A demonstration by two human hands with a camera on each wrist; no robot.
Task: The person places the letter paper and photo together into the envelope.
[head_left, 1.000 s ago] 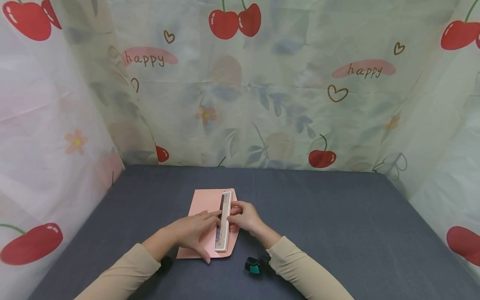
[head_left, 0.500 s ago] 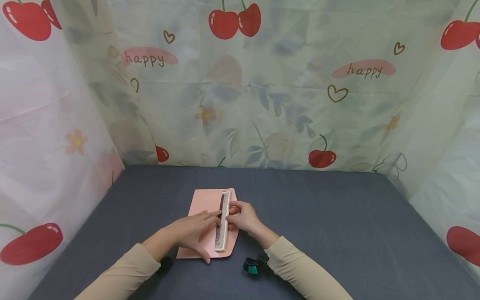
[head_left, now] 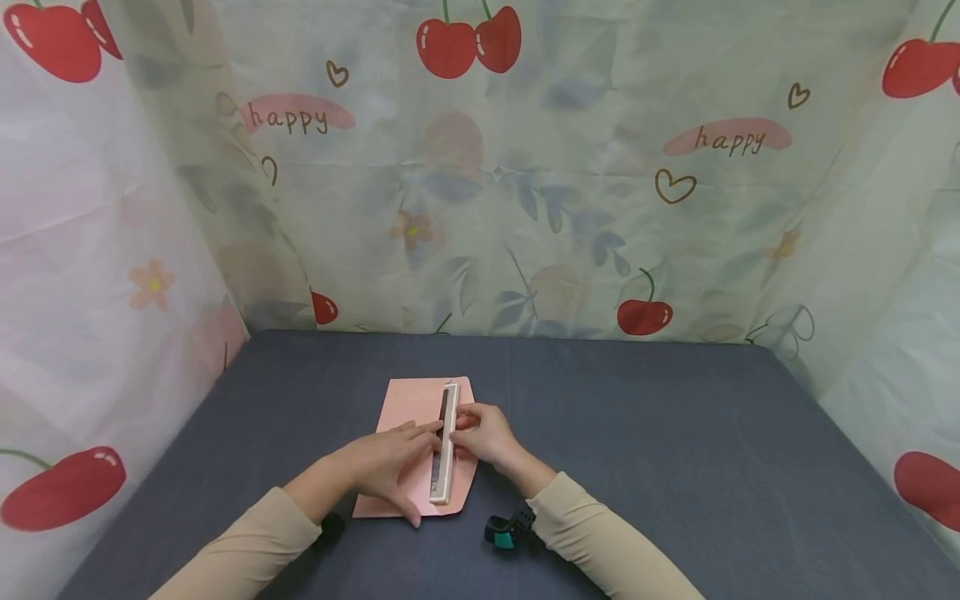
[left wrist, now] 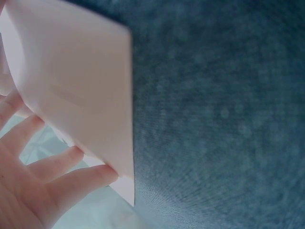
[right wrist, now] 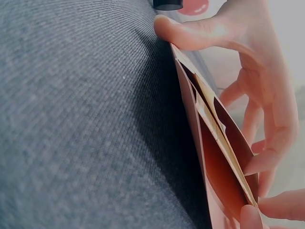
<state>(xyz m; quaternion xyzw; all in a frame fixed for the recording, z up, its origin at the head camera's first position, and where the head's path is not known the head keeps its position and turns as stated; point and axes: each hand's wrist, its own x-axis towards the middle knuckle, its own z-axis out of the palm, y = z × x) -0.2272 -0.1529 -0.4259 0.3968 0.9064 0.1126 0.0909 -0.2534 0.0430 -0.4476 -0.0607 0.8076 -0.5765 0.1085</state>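
A pink envelope [head_left: 408, 400] lies on the table with its pointed flap spread out to the right. A card with a pale border and dark strip [head_left: 444, 483] sticks out of its mouth. My left hand [head_left: 381, 462] rests spread over the envelope, fingertips at the mouth and thumb low near the front edge. In the right wrist view, one left fingertip reaches the lifted upper layer and the card's layered edge [right wrist: 217, 131]. My right hand [head_left: 489, 435] pinches the card's outer edge between thumb and fingers. The card's inner part is hidden inside the envelope.
A dark grey cloth [head_left: 660, 467] covers the table. Printed fabric [head_left: 555, 167] with cherries hangs behind and at both sides. A black strapped device with a teal patch [head_left: 504, 537] is by my right cuff; another dark piece [head_left: 330, 529] shows under the left cuff.
My right hand has shifted slightly left with the card's edge, so a narrower strip of card shows outside the envelope. The left hand and envelope have stayed in place.
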